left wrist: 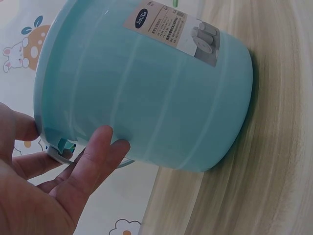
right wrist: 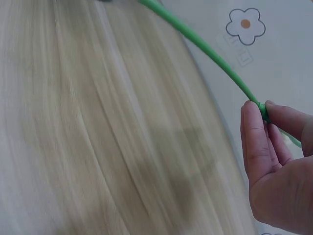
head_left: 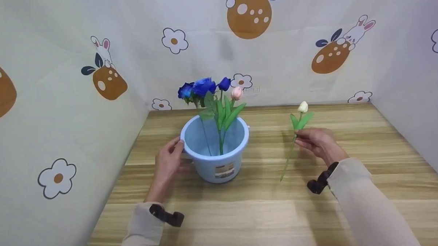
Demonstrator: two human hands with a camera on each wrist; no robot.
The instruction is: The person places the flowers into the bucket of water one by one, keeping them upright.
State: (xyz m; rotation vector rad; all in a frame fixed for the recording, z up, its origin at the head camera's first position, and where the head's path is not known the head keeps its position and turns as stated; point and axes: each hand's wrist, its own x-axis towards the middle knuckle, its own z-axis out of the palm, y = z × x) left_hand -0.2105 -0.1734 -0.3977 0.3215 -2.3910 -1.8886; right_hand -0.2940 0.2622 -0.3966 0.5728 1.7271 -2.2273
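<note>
A light blue plastic bucket stands upright on the wooden table. My left hand grips its left rim, thumb over the edge and fingers around the handle joint and side wall, as the left wrist view shows. Leaning inside the bucket are blue roses, a dark blue bud and a pink tulip. To the right, my right hand pinches a white tulip between thumb and fingertips just below its leaves. The tulip's green stem slants down toward the table.
The wood-grain table meets patterned cloth walls at the back and on both sides. A label is stuck on the bucket's front. Black wrist straps sit on both sleeves.
</note>
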